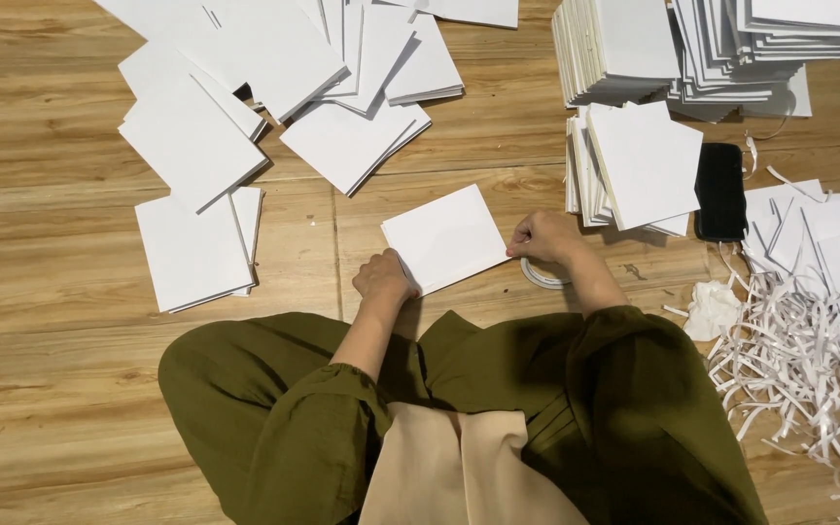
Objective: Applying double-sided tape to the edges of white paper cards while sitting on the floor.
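A white folded paper sheet [446, 236] lies on the wooden floor in front of me. My left hand [384, 277] presses on its near left corner with fingers curled. At the sheet's right edge, my right hand [542, 236] pinches it with the fingers closed. A roll of tape [543, 276] lies on the floor just under my right wrist. My olive sleeves and lap fill the bottom of the view.
Several stacks of white folded sheets [245, 87] spread across the far left. Tall piles [634, 49] stand at the far right, above a smaller stack [639, 165]. A black phone [720, 191], crumpled tissue [712, 309] and paper strips [789, 360] lie to the right.
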